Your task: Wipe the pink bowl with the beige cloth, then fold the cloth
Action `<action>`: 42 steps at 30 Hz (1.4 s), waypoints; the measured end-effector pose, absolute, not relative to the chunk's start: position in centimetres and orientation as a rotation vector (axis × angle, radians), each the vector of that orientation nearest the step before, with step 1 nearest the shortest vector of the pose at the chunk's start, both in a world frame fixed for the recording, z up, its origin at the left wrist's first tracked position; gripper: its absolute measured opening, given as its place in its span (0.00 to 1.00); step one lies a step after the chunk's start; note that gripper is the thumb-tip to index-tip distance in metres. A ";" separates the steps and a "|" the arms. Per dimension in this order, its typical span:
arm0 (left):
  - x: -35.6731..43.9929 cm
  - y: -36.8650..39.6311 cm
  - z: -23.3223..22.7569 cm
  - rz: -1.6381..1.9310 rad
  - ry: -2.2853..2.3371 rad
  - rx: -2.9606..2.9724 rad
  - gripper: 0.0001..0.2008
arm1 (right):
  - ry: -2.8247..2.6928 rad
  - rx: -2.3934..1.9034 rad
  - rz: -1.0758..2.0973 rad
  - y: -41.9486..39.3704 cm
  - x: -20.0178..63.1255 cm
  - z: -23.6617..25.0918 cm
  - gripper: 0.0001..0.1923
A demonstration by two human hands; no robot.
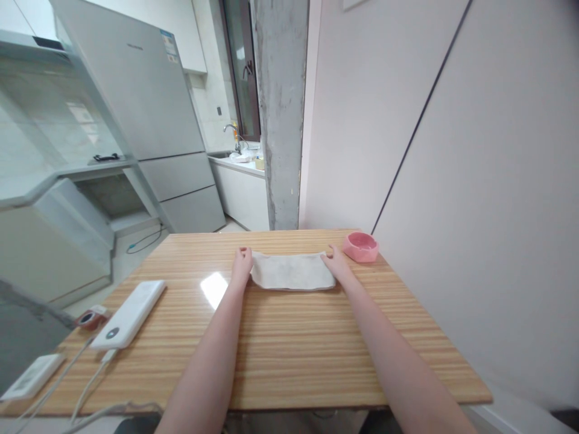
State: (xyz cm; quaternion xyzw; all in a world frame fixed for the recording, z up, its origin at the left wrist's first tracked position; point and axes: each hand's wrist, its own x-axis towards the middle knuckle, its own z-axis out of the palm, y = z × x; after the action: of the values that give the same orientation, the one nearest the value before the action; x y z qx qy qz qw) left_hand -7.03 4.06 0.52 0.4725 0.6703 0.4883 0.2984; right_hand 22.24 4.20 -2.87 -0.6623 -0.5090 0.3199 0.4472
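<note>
A light grey-white cloth (292, 272), folded into a long strip, is stretched between both hands above the far half of the wooden table. At its left end, my left hand (243, 262) is closed with curled fingers on the upper corner. My right hand (335, 261) pinches the right end, its thumb side against the cloth's edge. The cloth's lower edge sags slightly and lies on or just over the tabletop; I cannot tell which. Just right of my right hand sits a pink ashtray-like dish (361, 248), apart from the cloth.
On the left of the table (307, 355) lie a white power bank (131, 314) with a cable (93, 380), a brown roll-like object (91, 318) and a small white box (34, 377). A wall (452, 211) borders the right side. Beyond stand a concrete pillar (284, 114) and a fridge (136, 90).
</note>
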 end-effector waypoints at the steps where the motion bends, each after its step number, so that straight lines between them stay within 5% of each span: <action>1: -7.2 4.1 0.3 1.263 1.799 1.254 0.16 | -1.328 -1.663 0.757 4.2 22.3 -3.1 0.29; 8: -7.0 2.9 0.9 0.870 1.898 1.573 0.30 | -1.597 -1.709 0.458 3.9 21.7 -3.5 0.27; 33: -7.0 2.2 1.3 0.576 1.907 1.692 0.32 | -1.577 -1.821 0.426 3.4 22.3 -2.9 0.30; 38: -6.8 1.7 2.6 0.667 2.107 1.708 0.24 | -1.566 -1.809 0.579 3.2 21.5 -2.6 0.25; 42: -5.2 0.8 4.2 1.191 2.020 1.894 0.21 | -1.567 -1.618 0.791 2.8 19.1 -2.5 0.13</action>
State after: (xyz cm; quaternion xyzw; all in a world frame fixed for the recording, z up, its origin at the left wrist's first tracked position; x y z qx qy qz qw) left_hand -5.19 0.85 4.15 0.6271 0.6687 0.3944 0.0637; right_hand 19.13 2.75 -2.45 -0.6303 -0.6101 0.3079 0.3683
